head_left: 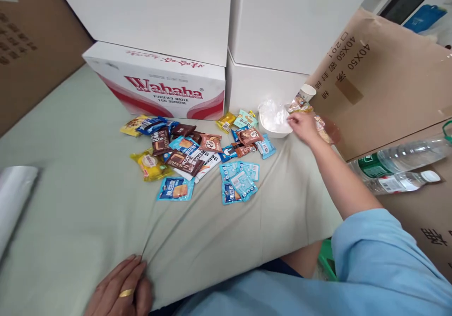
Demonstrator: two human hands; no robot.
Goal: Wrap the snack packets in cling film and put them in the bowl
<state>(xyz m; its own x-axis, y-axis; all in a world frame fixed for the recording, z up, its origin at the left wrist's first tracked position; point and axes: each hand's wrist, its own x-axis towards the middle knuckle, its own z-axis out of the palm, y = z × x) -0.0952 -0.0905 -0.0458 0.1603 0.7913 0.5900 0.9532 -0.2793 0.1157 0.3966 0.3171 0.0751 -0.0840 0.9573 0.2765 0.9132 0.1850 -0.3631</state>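
My right hand (pixel 302 126) reaches to the far side of the table, its fingers closed at the right rim of a white bowl (pixel 275 131). Crumpled clear plastic (pixel 271 111) lies in the bowl. My left hand (pixel 122 290), with a gold-coloured ring, rests near the front edge. Its fingers are together on the tablecloth (pixel 88 203), and creases run out from the fingertips. Between the hands lies a loose heap of snack packets: brown cocoa packets (pixel 185 163), a yellow packet (pixel 151 165), a single blue packet (pixel 175 189) and several overlapping light-blue packets (pixel 243 186).
A Wahaba-printed water carton (pixel 158 87) and white boxes (pixel 268 85) line the back. A paper cup (pixel 308 91) and more packets (pixel 319 123) sit beyond my right hand. Plastic bottles (pixel 402 182) lie against cardboard at right. A silvery roll (pixel 16 203) is at left.
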